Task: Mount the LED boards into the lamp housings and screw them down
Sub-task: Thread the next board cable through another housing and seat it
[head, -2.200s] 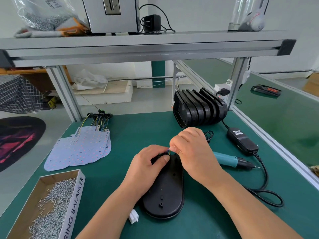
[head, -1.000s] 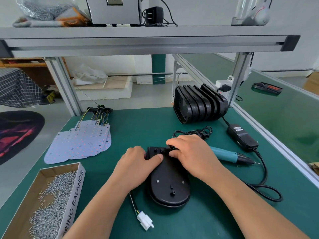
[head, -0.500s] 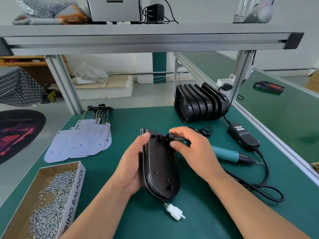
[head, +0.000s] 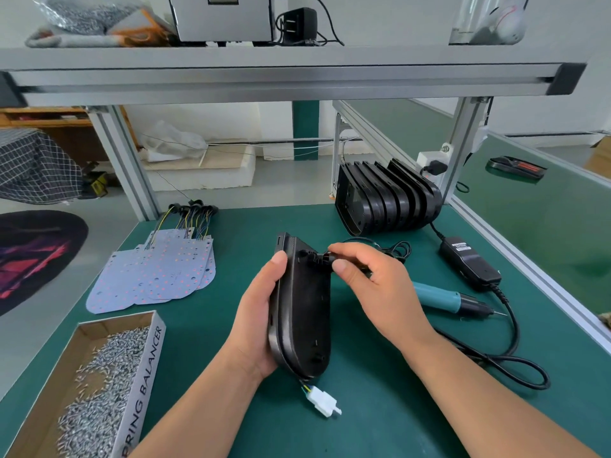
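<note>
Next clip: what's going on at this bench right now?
A person is mid-assembly at a green bench. The left hand holds a black lamp housing up on its edge, while the right hand pinches a black cable fitting at the housing's top end. A white connector hangs on wires from the lower end. The LED boards, the box of screws and the electric screwdriver lie on the bench, not in hand.

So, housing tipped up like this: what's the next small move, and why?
Probably push the black grommet fully into the top end of the housing: the right hand pinches it there, the left hand grips the housing on edge, and the white connector hangs out below.
</note>
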A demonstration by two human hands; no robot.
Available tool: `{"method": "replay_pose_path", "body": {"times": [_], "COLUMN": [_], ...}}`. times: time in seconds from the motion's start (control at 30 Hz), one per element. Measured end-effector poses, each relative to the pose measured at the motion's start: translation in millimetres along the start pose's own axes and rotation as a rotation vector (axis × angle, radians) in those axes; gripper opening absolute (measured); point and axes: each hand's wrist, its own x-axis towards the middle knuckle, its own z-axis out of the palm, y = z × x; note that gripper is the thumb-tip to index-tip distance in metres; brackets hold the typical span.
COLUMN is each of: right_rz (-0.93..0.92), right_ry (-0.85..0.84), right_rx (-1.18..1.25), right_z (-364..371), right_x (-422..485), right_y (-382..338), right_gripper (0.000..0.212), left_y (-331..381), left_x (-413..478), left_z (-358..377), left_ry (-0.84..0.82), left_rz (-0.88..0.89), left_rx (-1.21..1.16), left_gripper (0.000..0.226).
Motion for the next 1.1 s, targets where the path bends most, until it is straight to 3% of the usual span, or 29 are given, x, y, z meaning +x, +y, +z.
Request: {"method": "replay_pose_path", "body": {"times": [0.17, 0.43, 0.57, 0.7, 0.87, 1.1], "right_rz": [-0.136, -0.028, 0.003, 0.031, 0.054, 0.042], "right_ry": [0.138, 0.131, 0.082, 0.032, 0.095, 0.084], "right_rx": [-0.228, -0.087, -0.083, 0.042, 0.131, 0.162], "right_z": [6, 6, -2, -5, 3, 2], "right_x": [-3, -1, 2, 1, -1, -1], "right_y": [-8, -8, -10, -14, -16, -14], "right_gripper": [0.027, 0.018, 0.019, 0.026, 0.032, 0.030], "left_y": [-3, -7, -7, -5, -4, -8], "left_x": [0, -1, -2, -3, -4, 2], "left_z": [2, 3, 4, 5, 3, -1], "left_ry": [0.059, 0.085, 0.082, 0.084, 0.067, -0.009], "left_rz": [0.042, 0.119, 0.108, 0.128, 0.203, 0.305], "left_rx": [0.013, 0.049, 0.030, 0.025, 0.078, 0.201], "left_gripper": [0.070, 0.096, 0.082, 0.084, 0.112, 0.070]}}
